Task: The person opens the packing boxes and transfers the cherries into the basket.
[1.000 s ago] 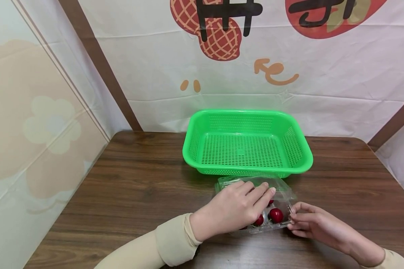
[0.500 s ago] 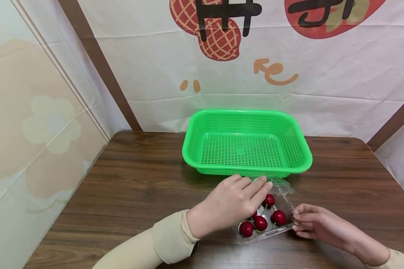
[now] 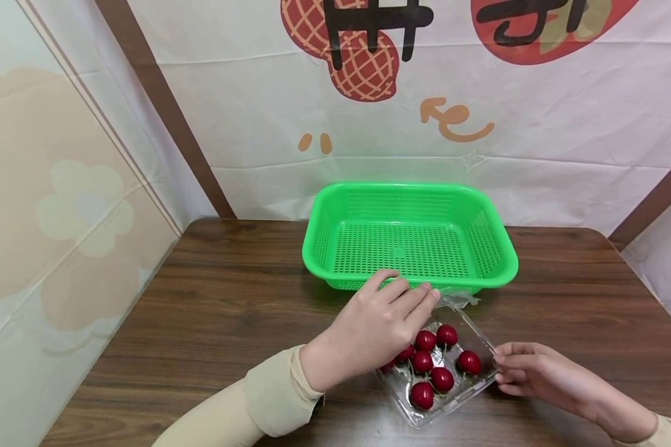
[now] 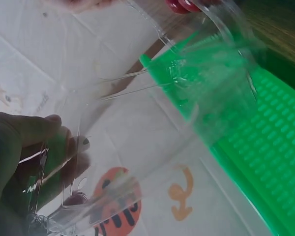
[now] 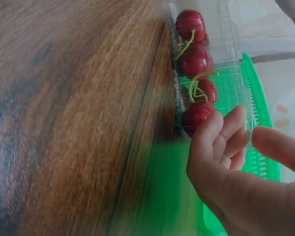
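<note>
A clear plastic clamshell box [image 3: 453, 403] stands turned at an angle on the table, its lid swung up. Several dark red cherries [image 3: 422, 395] with green stems lie in its base. My left hand [image 3: 371, 326] grips the lid and covers part of the box. In the left wrist view, its thumb and fingers hold the edge of the clear lid [image 4: 137, 118]. The right hand [image 3: 542, 372] pinches the box's right corner between thumb and fingers. From the right wrist, the cherries [image 5: 194, 61] show through the side wall, just beyond those fingers.
Behind the box sits a green perforated plastic basket [image 3: 506, 267], close to the raised lid. Both stand on a dark wooden table [image 3: 212, 323]. A printed white cloth [image 3: 246, 93] hangs along the table's back edge.
The lid has swung up and to the left with my left hand, uncovering more cherries. The box has turned and slid nearer the front edge; my right hand moved slightly right with its corner.
</note>
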Tool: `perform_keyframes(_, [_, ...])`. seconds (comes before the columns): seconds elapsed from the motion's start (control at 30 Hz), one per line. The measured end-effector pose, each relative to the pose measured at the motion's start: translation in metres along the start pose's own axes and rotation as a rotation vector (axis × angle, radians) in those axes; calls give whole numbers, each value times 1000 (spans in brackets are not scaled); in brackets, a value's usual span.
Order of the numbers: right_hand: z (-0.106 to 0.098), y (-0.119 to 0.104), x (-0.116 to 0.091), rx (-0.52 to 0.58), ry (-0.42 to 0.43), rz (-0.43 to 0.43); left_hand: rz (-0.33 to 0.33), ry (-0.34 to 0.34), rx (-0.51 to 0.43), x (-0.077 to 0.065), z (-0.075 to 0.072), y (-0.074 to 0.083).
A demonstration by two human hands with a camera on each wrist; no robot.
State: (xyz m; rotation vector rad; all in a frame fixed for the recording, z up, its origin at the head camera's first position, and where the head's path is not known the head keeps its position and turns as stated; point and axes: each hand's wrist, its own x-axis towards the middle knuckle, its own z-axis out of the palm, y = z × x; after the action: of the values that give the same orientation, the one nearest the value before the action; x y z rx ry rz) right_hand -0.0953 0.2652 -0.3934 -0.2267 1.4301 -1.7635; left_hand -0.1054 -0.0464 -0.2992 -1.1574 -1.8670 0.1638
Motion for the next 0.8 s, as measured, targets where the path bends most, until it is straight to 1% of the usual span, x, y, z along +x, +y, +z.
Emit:
perform_keyframes(0.1, [-1,0,-1,0,-7,-10,-11,9,-9,0,-1,-3])
perform_keyframes(0.37, [-2,-1,-1,2,6,-28,-82,12,-28,-7,-3,-9])
perform_keyframes(0.6, [1,-3,1,-19,31,-44,-110,17,-39,-12,-5,-9])
perform_keyframes(0.8, [3,-5,4,-36,69,-24,-188,20,-80,-20,-7,-12])
